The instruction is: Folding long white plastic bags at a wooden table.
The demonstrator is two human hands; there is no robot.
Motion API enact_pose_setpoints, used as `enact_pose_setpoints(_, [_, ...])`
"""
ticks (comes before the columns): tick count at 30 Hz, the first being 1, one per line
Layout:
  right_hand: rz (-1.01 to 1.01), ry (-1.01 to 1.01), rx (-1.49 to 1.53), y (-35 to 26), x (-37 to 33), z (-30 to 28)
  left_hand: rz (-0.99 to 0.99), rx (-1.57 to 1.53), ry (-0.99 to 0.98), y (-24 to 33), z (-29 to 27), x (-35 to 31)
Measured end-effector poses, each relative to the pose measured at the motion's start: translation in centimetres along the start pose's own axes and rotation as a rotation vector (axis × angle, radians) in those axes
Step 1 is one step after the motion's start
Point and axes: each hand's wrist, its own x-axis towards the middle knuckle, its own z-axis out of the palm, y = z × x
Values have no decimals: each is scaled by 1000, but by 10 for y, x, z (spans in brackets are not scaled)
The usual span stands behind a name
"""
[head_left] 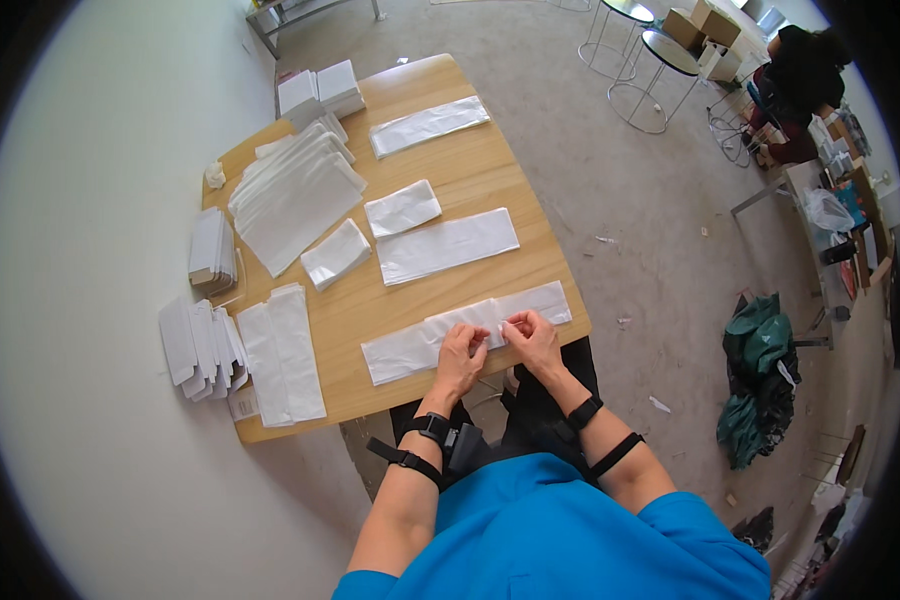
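In front of me a long folded white paper strip point(395, 354) lies along the table's near edge. A shorter folded white sheet point(457, 318) rests on its middle. My left hand point(462, 357) is over this sheet, its fingers curled in with the tips close together. Just to its right, my right hand point(533, 340) pinches thumb and forefinger near the sheet's right end. Whatever is between the fingertips of either hand is too small to make out. Beyond them lie another long white strip point(450, 247) and two short folded pieces, one of them a folded sheet point(403, 208).
On the wooden table point(345, 320) are a fanned pile of white sheets point(295, 195), stacked white boxes point(335, 88) and flat cartons point(202, 345). A wall point(100, 330) borders the left side. Round stools point(670, 52), a green bag point(760, 345) and a co-worker point(805, 80) are rightward.
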Motion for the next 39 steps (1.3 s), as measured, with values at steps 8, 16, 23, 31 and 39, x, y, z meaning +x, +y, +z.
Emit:
enact_pose_setpoints(8, [-117,9,-60,1,-20,4,40,82,-10,5,-1,2])
enact_pose_setpoints(16, [-268,55,-259,-6,-23,12,2,38,-8,5,-2,2])
enact_pose_setpoints(23, [-339,76,-462,-12,-24,22,33,48,62,2,2,2])
enact_pose_setpoints(31, [-220,189,-331,2,-20,21,-105,-89,78,-3,1,6])
enact_pose_setpoints(39, [-378,238,-415,-16,-24,25,-209,-170,-33,-1,-13,9])
